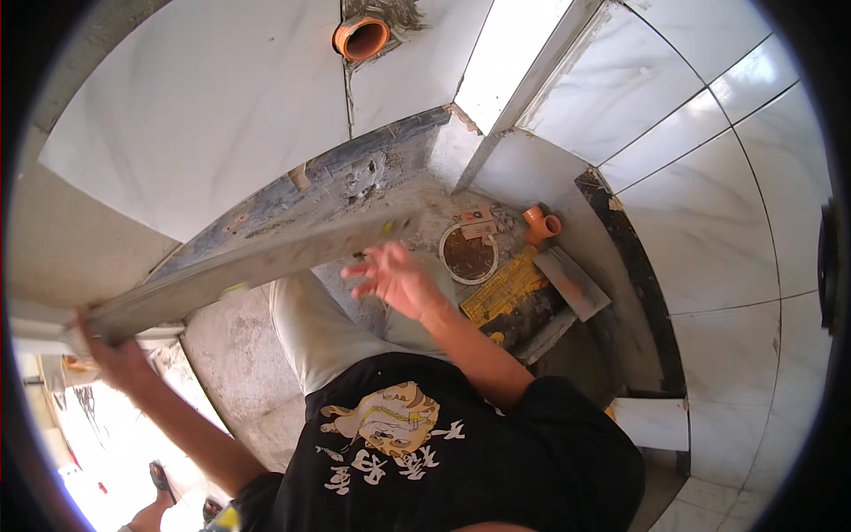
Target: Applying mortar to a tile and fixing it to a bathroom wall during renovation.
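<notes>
A long grey spirit level with yellow-green vials slants in front of me, its near end at the left and its far end near the middle. At the near end, my left hand is closed around it, slightly blurred. My right hand is just below the level's other end, fingers spread and bent, with nothing visible held. A small dark thing shows by its fingertips, too blurred to name. White marbled wall tiles rise beyond the level, above a rough dark strip.
Right of my knees are a round white bucket with brown contents, an orange pipe fitting, a yellow-and-black case and a grey slab. An orange pipe stub juts from the wall. Another person's foot shows at lower left.
</notes>
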`<action>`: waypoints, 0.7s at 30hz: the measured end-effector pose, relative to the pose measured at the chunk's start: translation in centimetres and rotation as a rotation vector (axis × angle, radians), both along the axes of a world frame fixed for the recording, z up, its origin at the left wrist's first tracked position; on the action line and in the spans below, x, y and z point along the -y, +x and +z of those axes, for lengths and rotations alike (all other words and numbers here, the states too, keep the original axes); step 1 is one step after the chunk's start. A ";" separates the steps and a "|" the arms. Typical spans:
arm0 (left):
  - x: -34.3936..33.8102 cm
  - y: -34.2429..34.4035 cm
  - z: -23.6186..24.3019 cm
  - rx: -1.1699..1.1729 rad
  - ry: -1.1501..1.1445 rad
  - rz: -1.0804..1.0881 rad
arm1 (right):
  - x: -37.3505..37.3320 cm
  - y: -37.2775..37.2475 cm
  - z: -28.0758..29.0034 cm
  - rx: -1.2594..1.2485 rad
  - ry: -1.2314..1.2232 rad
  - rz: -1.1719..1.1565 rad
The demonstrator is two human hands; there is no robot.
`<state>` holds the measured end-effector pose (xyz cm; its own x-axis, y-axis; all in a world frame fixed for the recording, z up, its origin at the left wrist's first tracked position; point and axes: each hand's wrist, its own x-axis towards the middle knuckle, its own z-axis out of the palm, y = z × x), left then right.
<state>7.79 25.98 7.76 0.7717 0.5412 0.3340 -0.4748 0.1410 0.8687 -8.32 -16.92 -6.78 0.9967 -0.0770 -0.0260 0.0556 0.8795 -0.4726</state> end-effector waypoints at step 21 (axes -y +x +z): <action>14.1 6.7 -12.8 -0.801 -0.459 -0.519 | 17.1 18.9 -1.6 -0.502 -0.403 -0.546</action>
<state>14.48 11.86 -5.03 0.8490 0.0273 -0.5278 0.4255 0.5568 0.7133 10.62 -33.97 -8.38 0.6940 -0.6432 -0.3235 0.1236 0.5491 -0.8266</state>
